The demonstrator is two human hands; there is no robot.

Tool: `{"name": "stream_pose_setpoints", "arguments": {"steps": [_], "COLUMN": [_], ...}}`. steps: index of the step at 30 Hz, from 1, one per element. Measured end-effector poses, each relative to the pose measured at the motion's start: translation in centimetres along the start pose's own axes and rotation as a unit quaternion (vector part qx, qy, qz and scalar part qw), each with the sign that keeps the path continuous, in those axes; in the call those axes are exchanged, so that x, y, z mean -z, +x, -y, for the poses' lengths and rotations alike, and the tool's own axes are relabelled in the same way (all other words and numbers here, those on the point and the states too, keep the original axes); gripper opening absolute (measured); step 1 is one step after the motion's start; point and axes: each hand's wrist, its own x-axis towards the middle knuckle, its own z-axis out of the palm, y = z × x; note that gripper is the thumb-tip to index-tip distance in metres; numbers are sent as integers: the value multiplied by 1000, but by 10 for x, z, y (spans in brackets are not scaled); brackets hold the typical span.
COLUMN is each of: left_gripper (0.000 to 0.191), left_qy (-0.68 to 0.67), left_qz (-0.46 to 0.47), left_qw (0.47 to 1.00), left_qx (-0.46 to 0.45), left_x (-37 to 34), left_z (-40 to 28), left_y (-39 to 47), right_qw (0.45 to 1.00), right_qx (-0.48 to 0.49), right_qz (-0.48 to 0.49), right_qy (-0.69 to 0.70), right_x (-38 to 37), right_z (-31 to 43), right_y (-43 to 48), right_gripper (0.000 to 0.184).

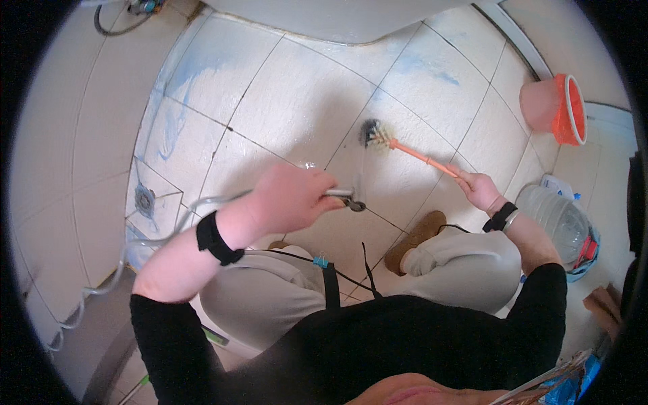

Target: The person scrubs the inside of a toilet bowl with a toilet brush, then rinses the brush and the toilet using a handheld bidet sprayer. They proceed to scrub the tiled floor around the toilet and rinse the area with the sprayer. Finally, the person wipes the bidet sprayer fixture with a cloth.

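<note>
My left hand [296, 197] is closed around a spray nozzle [349, 199] on a clear coiled hose [202, 202]. A thin stream of water seems to run from the nozzle towards the brush. My right hand [478, 190] grips the orange handle of a toilet brush [422, 158]. The brush's pale bristles, with a dark end, rest on the white tiled floor [293, 101], which looks wet. Blue smears mark the tiles at the upper left and upper right. A small splash of water shows just above my left hand.
A floor drain [145, 201] lies at the left beside the wall. The base of a white fixture [324, 17] stands at the top. On the right are an orange bin [544, 106] and a large clear plastic bottle [557, 223]. My brown shoes [416, 242] are on the floor.
</note>
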Motion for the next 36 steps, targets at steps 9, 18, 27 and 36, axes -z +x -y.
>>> {"name": "stream_pose_setpoints", "arguments": {"steps": [9,18,27,36], "left_gripper": [26,26,26,26], "left_qy": [-9,42,70,17], "left_qz": [-118,-187,-263,-242], "left_qw": [993,981,962,970], "left_qx": [-22,24,-5,30], "left_x": [-11,11,34,45], "left_z": [-48,-55,-75,-95], "left_y": [45,75,79,63], "right_qw": [992,978,918,941], "right_qx": [-26,37,-145,-73], "right_qz": [-73,-166,-249,-285], "right_qy": [95,125,273,165], "right_x": [-69,-81,-14,19], "right_z": [-19,-30,-32,-22], "right_y": [-6,3,54,131], "right_gripper": [37,40,43,42]}}
